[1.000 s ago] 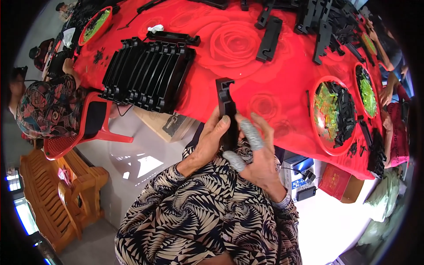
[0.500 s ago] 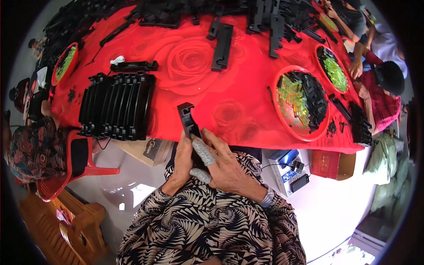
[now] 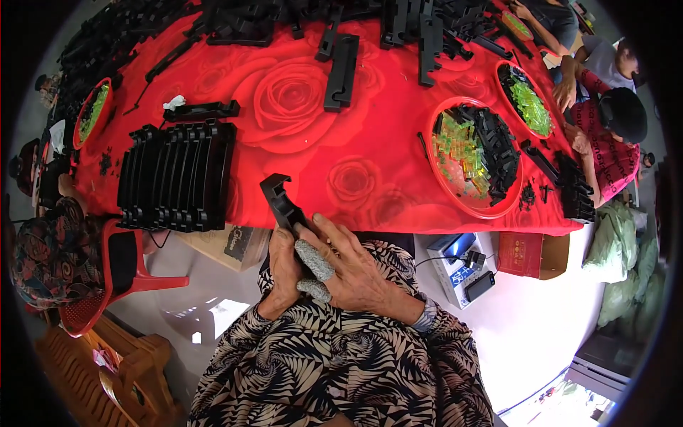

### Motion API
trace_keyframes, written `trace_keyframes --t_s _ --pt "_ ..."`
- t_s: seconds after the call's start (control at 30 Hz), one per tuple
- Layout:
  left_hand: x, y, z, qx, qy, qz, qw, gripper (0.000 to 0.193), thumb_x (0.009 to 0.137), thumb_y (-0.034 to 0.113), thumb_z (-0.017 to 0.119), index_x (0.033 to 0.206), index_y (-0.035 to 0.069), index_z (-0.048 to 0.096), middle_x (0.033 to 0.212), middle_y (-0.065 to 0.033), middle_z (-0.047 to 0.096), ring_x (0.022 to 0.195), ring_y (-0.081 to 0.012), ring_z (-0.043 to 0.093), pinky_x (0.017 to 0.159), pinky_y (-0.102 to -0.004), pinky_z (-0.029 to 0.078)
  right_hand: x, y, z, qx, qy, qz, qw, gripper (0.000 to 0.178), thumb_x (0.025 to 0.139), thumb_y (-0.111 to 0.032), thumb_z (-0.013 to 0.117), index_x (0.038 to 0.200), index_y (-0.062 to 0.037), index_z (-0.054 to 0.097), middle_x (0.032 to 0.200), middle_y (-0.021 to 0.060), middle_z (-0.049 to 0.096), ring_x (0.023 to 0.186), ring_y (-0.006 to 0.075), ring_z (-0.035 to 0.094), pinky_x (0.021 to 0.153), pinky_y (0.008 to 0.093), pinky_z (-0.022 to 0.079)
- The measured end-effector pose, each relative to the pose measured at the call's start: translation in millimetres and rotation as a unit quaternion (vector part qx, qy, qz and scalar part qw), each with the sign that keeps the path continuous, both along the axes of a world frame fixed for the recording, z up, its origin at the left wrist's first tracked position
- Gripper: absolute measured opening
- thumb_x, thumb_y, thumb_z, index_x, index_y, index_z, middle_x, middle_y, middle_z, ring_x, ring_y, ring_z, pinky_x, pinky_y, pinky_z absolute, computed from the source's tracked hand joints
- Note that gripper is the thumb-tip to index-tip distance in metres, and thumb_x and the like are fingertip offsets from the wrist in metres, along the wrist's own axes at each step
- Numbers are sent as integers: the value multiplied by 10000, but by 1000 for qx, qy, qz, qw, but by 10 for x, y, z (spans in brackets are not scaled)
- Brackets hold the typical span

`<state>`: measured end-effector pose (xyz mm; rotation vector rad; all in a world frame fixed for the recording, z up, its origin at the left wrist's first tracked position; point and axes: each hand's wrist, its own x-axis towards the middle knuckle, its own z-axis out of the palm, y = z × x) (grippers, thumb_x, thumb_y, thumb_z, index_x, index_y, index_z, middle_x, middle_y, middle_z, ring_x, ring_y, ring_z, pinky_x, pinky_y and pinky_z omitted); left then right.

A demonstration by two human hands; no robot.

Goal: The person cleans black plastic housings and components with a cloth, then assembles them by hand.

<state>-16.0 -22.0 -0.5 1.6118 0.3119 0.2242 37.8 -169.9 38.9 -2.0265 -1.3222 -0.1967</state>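
Observation:
A long black plastic part [image 3: 279, 199] with a notched end tilts up from between my hands at the table's near edge. My left hand [image 3: 282, 274] is closed round its lower portion from the left. My right hand [image 3: 356, 274] presses on it from the right, the thumb and a finger wrapped in grey tape [image 3: 314, 261]. The lower end of the part is hidden by my hands. To the left, a row of similar black parts [image 3: 174, 174] stands side by side on the red cloth [image 3: 284, 160].
A red bowl [image 3: 435, 186] of yellow-green and black small pieces sits to the right, with another red bowl [image 3: 548, 128] beyond. Black parts [image 3: 242, 25] pile along the far side. People work at the right; a red chair [image 3: 139, 267] stands at the left.
The view has shifted a little, so the table things appear further left. The black part's upper end leans more to the left; both hands stay closed on it.

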Motion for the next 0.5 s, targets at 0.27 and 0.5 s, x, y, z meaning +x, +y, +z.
trace_keyframes --t_s 0.27,0.5 --pt "-39 9 -109 -130 -29 11 991 328 1044 211 332 1150 -27 532 1013 -125 625 902 -205 624 773 -320 511 -17 -17 12 -10 2 15 1000 586 848 -281 589 1335 31 493 1445 206 417 1375 417 331 1060 516 355" --pt "-44 -155 -142 -36 -49 21 998 549 1020 454 346 1302 -8 438 1061 -100 558 935 -163 549 799 -297 465 -87 -16 -32 42 14 16 999 587 850 -328 601 1296 44 516 1410 244 447 1344 420 387 1046 502 375"
